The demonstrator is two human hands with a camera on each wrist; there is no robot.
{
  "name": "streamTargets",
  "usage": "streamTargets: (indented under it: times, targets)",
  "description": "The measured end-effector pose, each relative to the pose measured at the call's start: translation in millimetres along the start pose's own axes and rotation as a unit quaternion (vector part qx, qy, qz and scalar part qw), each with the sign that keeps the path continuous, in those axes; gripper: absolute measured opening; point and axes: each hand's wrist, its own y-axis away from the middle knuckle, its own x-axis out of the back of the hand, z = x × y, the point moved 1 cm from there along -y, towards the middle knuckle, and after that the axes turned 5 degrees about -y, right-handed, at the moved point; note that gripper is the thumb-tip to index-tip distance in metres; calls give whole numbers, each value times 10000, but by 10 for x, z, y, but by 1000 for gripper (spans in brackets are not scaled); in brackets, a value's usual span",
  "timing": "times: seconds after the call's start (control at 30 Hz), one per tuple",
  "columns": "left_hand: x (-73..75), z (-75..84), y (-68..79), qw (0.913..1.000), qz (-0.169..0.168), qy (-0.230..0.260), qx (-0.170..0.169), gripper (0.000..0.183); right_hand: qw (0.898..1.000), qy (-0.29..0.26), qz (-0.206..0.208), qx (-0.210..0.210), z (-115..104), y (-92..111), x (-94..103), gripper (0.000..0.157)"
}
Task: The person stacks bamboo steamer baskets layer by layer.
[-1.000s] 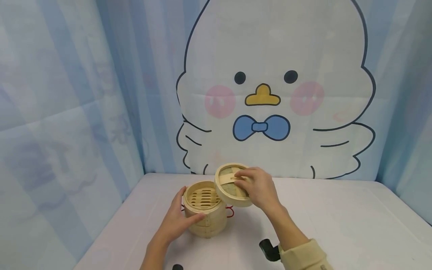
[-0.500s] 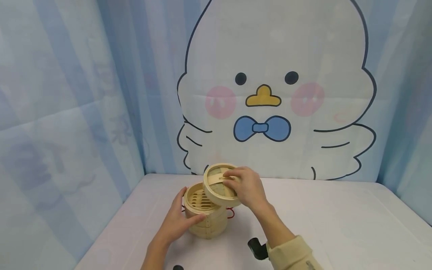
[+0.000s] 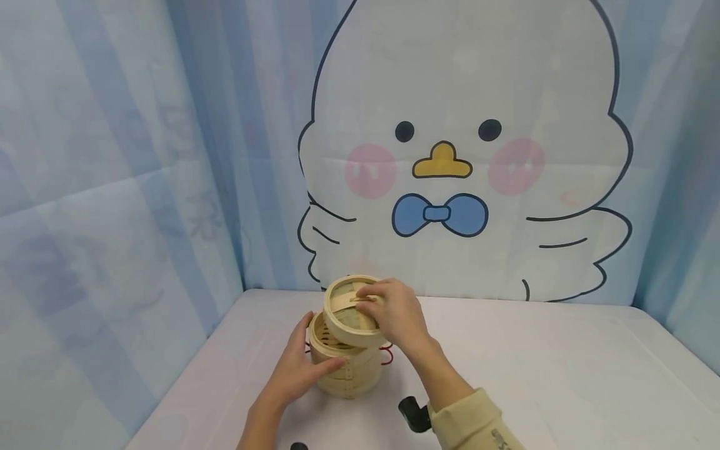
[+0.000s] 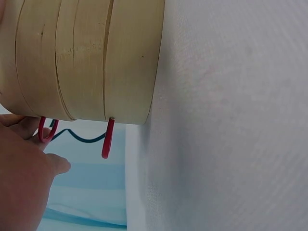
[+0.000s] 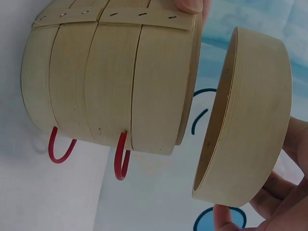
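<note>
A small bamboo steamer (image 3: 354, 375) stands upright on the table, its slatted inner rack (image 3: 329, 337) partly hidden. My left hand (image 3: 292, 369) grips it from the left, with the thumb across the front. Above the steamer is its round woven lid (image 3: 344, 325), tilted, with my right hand (image 3: 396, 312) pinching the handle on top. A gap separates the lid (image 5: 250, 115) from the steamer's upper rim (image 5: 190, 96) in the right wrist view. Red loops (image 5: 122, 159) stick out from the steamer's side. In the left wrist view, my left hand's fingers (image 4: 57, 163) lie beside the steamer.
A white-covered table (image 3: 534, 375) lies beneath, with a curtain (image 3: 112, 187) at the left and a printed cartoon backdrop (image 3: 450, 81) behind. A black object (image 3: 415, 414) shows by the right sleeve (image 3: 472, 422), and another dark piece (image 3: 299, 446) at the bottom edge.
My right hand has carried the lid leftward, so it overlaps more of the steamer's opening in the head view. The left hand and the steamer have stayed in place.
</note>
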Motion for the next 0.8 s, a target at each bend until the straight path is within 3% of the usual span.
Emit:
streamTargets:
  times: [0.8]
  targets:
    - [5, -38, -29, 9997, 89, 183, -155, 116, 9989, 97, -326, -323, -117, 3, -270, 15]
